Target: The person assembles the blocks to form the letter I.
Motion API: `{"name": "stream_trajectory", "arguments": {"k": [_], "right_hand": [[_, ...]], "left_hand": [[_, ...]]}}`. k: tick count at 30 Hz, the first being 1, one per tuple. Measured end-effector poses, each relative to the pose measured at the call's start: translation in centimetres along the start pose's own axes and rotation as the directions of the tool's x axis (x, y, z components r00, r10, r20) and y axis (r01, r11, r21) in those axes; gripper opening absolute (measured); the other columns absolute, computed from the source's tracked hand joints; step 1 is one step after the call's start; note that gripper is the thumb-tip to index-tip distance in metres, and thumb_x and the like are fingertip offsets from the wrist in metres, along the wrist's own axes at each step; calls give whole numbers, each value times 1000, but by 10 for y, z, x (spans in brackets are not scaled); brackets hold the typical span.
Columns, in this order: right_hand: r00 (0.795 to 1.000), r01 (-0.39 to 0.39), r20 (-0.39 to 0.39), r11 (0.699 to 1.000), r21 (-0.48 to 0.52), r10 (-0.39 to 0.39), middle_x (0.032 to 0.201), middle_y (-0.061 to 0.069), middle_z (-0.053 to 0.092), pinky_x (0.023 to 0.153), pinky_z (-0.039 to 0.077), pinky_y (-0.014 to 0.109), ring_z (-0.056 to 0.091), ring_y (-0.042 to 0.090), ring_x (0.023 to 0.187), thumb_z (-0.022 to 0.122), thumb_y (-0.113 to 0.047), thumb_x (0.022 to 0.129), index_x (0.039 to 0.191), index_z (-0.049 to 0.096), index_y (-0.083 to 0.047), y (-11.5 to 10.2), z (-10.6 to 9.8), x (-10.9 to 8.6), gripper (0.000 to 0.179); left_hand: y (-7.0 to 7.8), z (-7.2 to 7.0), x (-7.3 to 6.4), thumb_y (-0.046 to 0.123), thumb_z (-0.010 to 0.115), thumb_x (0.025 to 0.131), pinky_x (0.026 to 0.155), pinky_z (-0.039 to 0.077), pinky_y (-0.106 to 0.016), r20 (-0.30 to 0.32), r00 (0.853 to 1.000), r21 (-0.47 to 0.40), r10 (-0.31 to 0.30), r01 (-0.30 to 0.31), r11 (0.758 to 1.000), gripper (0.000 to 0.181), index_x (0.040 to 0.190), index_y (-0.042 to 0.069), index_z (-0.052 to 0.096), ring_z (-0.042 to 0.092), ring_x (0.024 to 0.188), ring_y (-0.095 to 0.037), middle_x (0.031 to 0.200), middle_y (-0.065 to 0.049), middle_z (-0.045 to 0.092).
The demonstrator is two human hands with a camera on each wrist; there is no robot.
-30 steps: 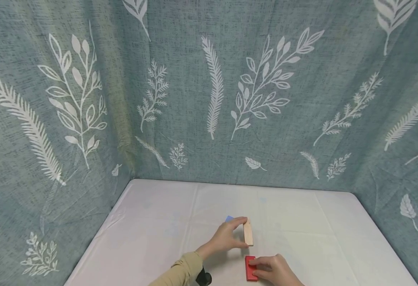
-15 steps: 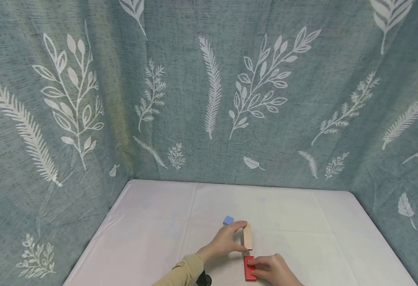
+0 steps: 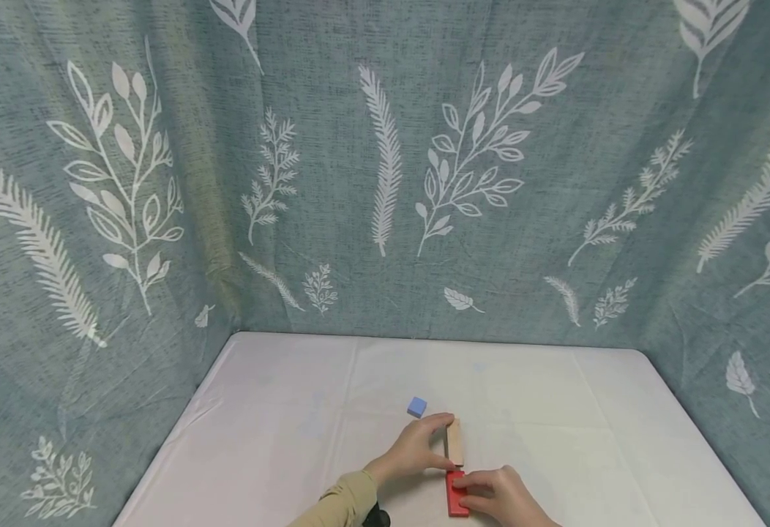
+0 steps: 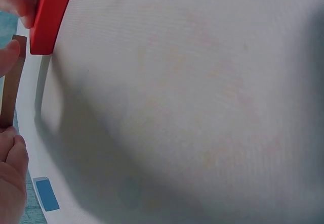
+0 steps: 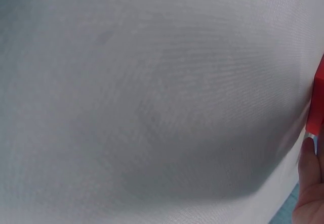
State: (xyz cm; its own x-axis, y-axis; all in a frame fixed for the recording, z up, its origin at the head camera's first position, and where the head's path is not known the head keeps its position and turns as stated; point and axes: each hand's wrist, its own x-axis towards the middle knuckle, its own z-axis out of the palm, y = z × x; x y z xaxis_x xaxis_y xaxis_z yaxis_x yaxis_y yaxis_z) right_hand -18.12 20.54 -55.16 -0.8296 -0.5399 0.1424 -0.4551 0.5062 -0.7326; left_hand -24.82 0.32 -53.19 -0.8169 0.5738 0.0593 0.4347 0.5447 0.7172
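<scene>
My left hand (image 3: 418,448) pinches a plain wooden block (image 3: 454,443) by its two ends, thumb at the near end and fingers at the far end. Directly in front of that near end lies a long red block (image 3: 454,501), the two almost in line in the head view. My right hand (image 3: 505,495) holds the red block from the right, fingertips on its top and side. In the left wrist view the wooden block (image 4: 12,90) is beside the corner of the red block (image 4: 48,24). Only an edge of the red block (image 5: 317,100) shows in the right wrist view.
A small blue block (image 3: 416,407) lies on the white-covered table (image 3: 279,410), beyond my left hand. Teal curtains (image 3: 332,183) with white leaf prints stand around the back and sides. A black object (image 3: 376,517) shows by my left cuff.
My left hand has brought the wooden block nearer, closing most of the gap to the red block. The blue block, partly covered before, is now in full view. The right hand stays at the red block.
</scene>
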Motion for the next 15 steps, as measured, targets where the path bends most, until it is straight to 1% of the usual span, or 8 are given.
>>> {"name": "stream_trajectory", "arguments": {"k": [5,7,12,15], "right_hand": [[1000,-29,12,1000,-4,29,98,4,75,71,55,14,65,-2,91,70,-26,85,102,74,-8,0,-1,1,25],[999,-31,10,1000,-7,31,98,4,75,71,55,14,65,-1,91,70,-26,85,102,74,-8,0,0,1,25],[1000,4,-9,1000,-18,-4,96,5,75,70,56,14,66,-1,90,70,-25,84,101,74,-7,2,1,0,24],[1000,14,-17,1000,-19,-14,95,4,75,69,56,14,66,-1,89,70,-24,84,100,74,-7,2,1,-1,24]], "left_hand": [[-1,1,0,21,84,71,110,41,-32,5,1000,15,-7,7,1000,73,134,3,52,49,130,-23,138,-8,54],[-1,2,1,21,84,70,110,42,-32,4,1000,27,1,-1,1000,72,133,3,52,50,129,-24,137,-9,55],[-3,3,0,21,84,70,109,42,-33,3,1000,50,3,-3,999,71,132,3,53,51,128,-25,136,-9,55],[-3,4,0,21,83,71,110,42,-33,10,1000,35,-22,21,999,71,132,4,53,50,129,-25,137,-9,55]]}}
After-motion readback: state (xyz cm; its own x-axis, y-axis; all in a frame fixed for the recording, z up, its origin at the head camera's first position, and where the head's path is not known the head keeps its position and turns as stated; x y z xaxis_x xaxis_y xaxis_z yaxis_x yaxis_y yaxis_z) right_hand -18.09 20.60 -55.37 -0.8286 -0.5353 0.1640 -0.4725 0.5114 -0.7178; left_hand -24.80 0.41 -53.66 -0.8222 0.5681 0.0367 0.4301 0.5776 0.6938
